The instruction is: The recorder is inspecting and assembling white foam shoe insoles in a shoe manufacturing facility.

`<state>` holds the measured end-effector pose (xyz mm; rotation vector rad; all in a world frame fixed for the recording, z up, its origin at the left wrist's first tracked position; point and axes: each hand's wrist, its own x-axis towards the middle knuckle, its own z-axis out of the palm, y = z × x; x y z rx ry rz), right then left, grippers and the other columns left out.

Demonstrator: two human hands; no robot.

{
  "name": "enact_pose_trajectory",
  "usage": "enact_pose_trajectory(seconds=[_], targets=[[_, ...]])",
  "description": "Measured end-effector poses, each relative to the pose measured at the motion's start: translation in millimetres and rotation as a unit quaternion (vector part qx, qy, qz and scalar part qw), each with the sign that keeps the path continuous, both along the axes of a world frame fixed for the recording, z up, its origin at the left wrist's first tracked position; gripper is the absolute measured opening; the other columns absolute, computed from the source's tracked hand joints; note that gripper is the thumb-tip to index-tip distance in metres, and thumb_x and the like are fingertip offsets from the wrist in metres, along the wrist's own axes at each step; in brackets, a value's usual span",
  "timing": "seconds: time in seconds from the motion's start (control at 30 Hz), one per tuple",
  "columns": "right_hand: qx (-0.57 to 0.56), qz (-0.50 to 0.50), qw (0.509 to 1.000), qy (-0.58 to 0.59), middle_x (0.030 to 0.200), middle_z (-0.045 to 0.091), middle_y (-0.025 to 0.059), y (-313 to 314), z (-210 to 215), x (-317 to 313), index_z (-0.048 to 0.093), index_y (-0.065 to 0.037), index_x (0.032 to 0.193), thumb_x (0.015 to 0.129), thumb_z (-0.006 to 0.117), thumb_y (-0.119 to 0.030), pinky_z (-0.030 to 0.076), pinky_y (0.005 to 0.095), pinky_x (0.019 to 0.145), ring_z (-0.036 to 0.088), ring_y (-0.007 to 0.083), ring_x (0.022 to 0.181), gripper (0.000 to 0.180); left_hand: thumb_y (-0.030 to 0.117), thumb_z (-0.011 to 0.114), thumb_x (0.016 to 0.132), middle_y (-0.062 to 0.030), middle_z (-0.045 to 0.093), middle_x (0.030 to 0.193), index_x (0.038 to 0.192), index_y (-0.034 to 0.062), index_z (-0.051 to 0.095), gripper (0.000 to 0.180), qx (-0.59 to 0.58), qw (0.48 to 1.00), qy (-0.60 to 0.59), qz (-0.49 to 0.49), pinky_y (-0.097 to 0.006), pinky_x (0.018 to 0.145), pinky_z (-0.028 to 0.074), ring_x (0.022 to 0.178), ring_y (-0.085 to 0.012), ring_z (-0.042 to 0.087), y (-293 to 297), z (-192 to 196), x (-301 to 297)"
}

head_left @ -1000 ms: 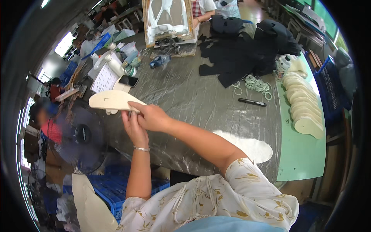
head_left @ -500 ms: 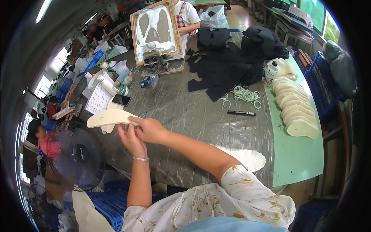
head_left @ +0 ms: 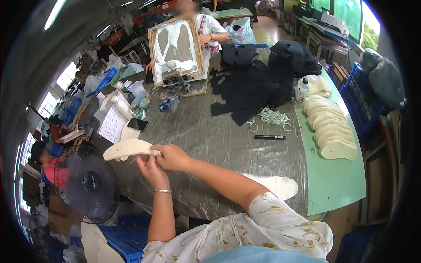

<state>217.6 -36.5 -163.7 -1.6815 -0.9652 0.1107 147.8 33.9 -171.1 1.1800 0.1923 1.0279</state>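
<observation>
The person wears a short-sleeved cream blouse (head_left: pixel 258 228) printed with a loose pattern of pale yellow leaves and scrolls. A light blue garment edge (head_left: pixel 258 255) shows at the bottom of the view. Both forearms are bare. A thin silver bangle (head_left: pixel 163 190) circles the left wrist. The left hand (head_left: pixel 151 171) and right hand (head_left: pixel 173 157) wear no gloves or rings.

My right hand (head_left: pixel 173 157) covers the heel end of the cream insole (head_left: pixel 127 149); the fan (head_left: pixel 85 183) hides the desk (head_left: pixel 210 144) edge behind it.
</observation>
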Motion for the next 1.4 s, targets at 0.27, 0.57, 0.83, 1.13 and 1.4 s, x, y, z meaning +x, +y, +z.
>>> enact_pose_trajectory(seconds=[0.27,0.57,0.83,1.13,1.4], targets=[[-0.023,0.005,0.999,0.026,0.09,0.067,0.0211,-6,0,-8,0.064,-0.006,0.109,0.077,0.061,-0.019,0.05,0.0449,0.075,0.064,0.0382,0.084,0.035,-0.001,0.046,0.09,-0.0132,0.039,0.137,0.141,-0.004,0.025,0.056,0.0,1.0,0.013,-0.013,-0.034,0.095,0.043,0.118,-0.0222,0.048,1,-5,-6],[-0.046,0.001,0.999,0.02,0.09,0.067,0.0212,-8,-8,-17,0.063,-0.006,0.111,0.081,0.061,-0.022,0.05,0.0452,0.075,0.064,0.0383,0.085,0.035,-0.001,0.046,0.089,-0.0128,0.038,0.135,0.142,-0.0026,0.024,0.057,-0.019,1.0,0.022,0.0,-0.034,0.096,0.043,0.118,-0.0225,0.047,-5,-8,-16],[-0.059,-0.001,0.998,0.022,0.089,0.065,0.0257,-19,-14,-31,0.056,-0.003,0.119,0.076,0.052,-0.011,0.049,0.0473,0.078,0.063,0.0412,0.085,0.044,-0.002,0.048,0.088,-0.0121,0.039,0.134,0.142,-0.0003,0.025,0.059,-0.034,0.999,0.022,0.015,-0.036,0.096,0.043,0.117,-0.0229,0.046,0,-13,-24],[-0.008,-0.03,0.999,0.015,0.068,0.062,0.0157,-37,-1,7,0.063,-0.004,0.112,0.077,0.053,-0.01,0.048,0.037,0.061,0.06,0.0251,0.059,0.037,-0.005,0.054,0.084,-0.0123,0.037,0.133,0.142,0.0004,0.025,0.065,0.037,0.997,-0.038,0.049,-0.035,0.096,0.04,0.115,-0.0212,0.044,-7,-11,14],[0.057,0.068,0.952,0.292,0.06,0.053,0.0006,-42,3,47,0.065,-0.002,0.107,0.078,0.049,-0.006,0.039,0.0228,0.044,0.048,0.007,0.05,0.033,-0.004,0.051,0.086,-0.0123,0.034,0.137,0.144,0.001,0.024,0.064,0.073,0.997,0.0,0.027,-0.033,0.099,0.039,0.12,-0.0217,0.04,-40,-32,30]])
